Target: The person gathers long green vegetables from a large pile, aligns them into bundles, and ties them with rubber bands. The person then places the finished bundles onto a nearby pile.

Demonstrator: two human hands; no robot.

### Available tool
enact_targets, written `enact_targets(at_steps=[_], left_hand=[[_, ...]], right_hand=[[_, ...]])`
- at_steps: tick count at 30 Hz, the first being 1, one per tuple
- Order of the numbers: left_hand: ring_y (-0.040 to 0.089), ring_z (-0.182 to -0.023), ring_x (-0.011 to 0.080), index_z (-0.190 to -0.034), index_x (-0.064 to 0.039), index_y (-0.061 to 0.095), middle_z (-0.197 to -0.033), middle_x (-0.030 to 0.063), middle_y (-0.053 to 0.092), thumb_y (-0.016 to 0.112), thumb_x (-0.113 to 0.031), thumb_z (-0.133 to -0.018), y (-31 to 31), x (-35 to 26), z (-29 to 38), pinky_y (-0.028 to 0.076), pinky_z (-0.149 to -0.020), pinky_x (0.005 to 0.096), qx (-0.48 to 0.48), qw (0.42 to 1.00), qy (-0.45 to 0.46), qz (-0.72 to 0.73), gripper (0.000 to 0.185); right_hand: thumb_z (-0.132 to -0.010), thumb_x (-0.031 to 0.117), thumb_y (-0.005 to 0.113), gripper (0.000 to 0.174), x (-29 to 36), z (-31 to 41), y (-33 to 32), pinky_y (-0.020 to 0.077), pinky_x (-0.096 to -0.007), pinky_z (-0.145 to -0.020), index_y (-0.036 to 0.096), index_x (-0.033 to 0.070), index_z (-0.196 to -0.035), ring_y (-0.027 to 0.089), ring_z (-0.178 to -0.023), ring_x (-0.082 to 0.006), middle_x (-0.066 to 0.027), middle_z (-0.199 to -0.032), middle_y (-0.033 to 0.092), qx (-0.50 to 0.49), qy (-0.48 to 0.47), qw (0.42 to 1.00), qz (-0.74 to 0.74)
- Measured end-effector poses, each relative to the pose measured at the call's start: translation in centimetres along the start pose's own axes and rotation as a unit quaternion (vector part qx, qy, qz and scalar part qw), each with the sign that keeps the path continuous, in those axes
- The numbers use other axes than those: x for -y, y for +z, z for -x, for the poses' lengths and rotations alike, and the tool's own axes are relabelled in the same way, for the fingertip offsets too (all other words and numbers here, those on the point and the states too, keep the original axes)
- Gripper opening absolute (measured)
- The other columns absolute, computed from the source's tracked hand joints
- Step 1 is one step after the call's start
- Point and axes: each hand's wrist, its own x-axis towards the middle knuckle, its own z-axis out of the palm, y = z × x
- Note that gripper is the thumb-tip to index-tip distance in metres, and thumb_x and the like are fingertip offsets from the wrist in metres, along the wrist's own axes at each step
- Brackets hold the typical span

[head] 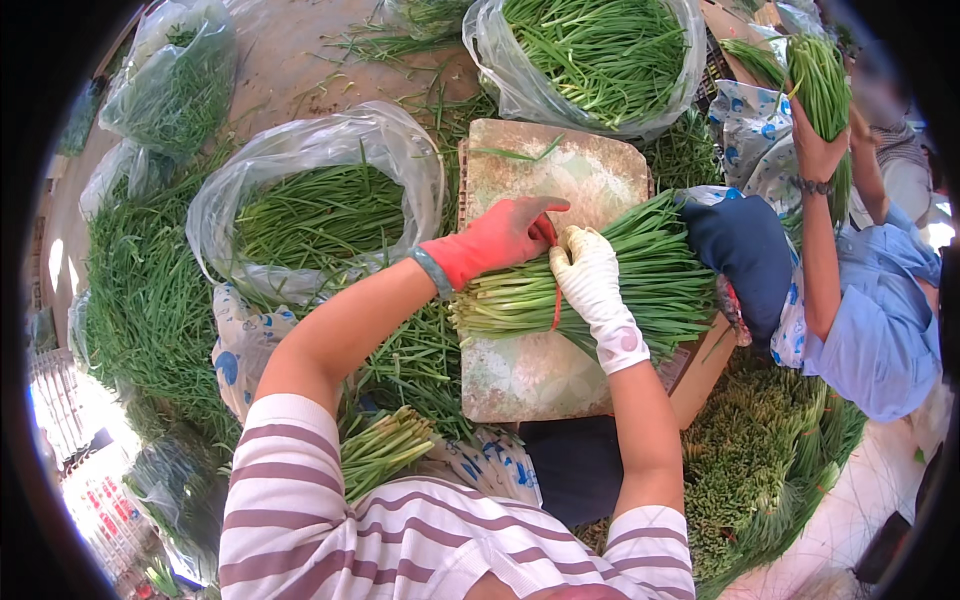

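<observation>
A bundle of green garlic chives [585, 292] lies across a worn, stained board [525, 375], its pale stem ends to the left and leaves to the right. A red band [556, 307] runs around the stems. My left hand [510, 236], in a red rubber glove, is at the bundle's upper side, its fingertips pinching the band's upper part. Beside it my right hand [592, 281], in a white glove, rests on the bundle just right of the band, thumb and fingers bent against the band and leaves.
Open plastic bags of loose chives stand at upper left [315, 217] and top [600, 60]. A large heap of chives [157, 300] lies at left, tied bundles [750, 457] at lower right. At right, a co-worker's hand [821, 146] holds chives.
</observation>
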Motion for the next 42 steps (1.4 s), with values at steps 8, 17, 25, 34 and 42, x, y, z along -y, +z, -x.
enact_targets(at_steps=[8, 17, 25, 34, 42], left_hand=[[0.068, -0.079, 0.0165, -0.153, -0.018, 0.046, -0.087, 0.0068, 0.072, 0.064, -0.006, -0.091, 0.2, -1.1, 0.4, 0.054, -0.075, 0.0332, -0.037, 0.999, -0.025, -0.011, 0.066], [0.068, -0.089, 0.0398, -0.153, -0.01, 0.041, -0.097, 0.0209, 0.07, 0.072, -0.032, -0.086, -0.7, -6.1, 2.5, 0.054, -0.079, 0.0473, -0.062, 0.937, 0.076, -0.336, 0.077], [0.058, -0.123, 0.0372, -0.15, 0.013, 0.029, -0.126, 0.0252, 0.062, 0.082, -0.059, -0.067, 1.9, -4.5, 5.5, 0.036, -0.113, 0.0542, 0.07, 0.891, -0.09, -0.439, 0.121], [0.059, -0.117, 0.0461, -0.131, 0.001, 0.051, -0.126, 0.0278, 0.062, 0.052, -0.044, -0.096, 4.0, -1.8, 0.9, 0.046, -0.099, 0.0513, 0.01, 0.894, 0.002, -0.448, 0.057], [0.066, -0.104, 0.0469, -0.129, 0.003, 0.061, -0.106, 0.0294, 0.07, 0.039, -0.042, -0.107, 4.8, -3.1, 6.0, 0.05, -0.091, 0.0495, -0.02, 0.986, 0.021, -0.166, 0.054]], right_hand=[[-0.087, 0.018, 0.071, 0.013, 0.2, -0.5, -0.9, 0.0467, -0.0438, -0.099, 0.067, 0.007, -0.093, 0.065, -0.086, -0.0353, -0.013, -0.081, 0.068, 0.107, 0.062, 0.992, -0.025], [-0.087, 0.016, 0.072, 0.012, -0.8, 1.3, 1.1, 0.0386, -0.0463, -0.112, 0.073, 0.008, -0.095, 0.069, -0.087, -0.031, -0.0101, -0.088, 0.073, -0.017, 0.041, 0.985, -0.167], [-0.085, 0.006, 0.073, 0.011, 9.0, 5.4, -1.0, 0.0497, -0.0431, -0.099, 0.072, 0.006, -0.096, 0.069, -0.094, -0.0251, -0.008, -0.094, 0.073, -0.261, -0.065, 0.956, -0.121], [-0.086, 0.003, 0.073, 0.017, 10.3, 10.2, -0.1, 0.0524, -0.0375, -0.089, 0.07, 0.005, -0.103, 0.067, -0.096, -0.0276, -0.0101, -0.1, 0.071, -0.416, 0.048, 0.883, -0.212], [-0.091, 0.03, 0.079, 0.065, 6.2, 13.3, 5.7, 0.05, -0.0384, -0.103, 0.052, 0.001, -0.143, 0.06, -0.12, -0.0197, -0.0108, -0.137, 0.061, -0.22, 0.385, 0.549, -0.709]])
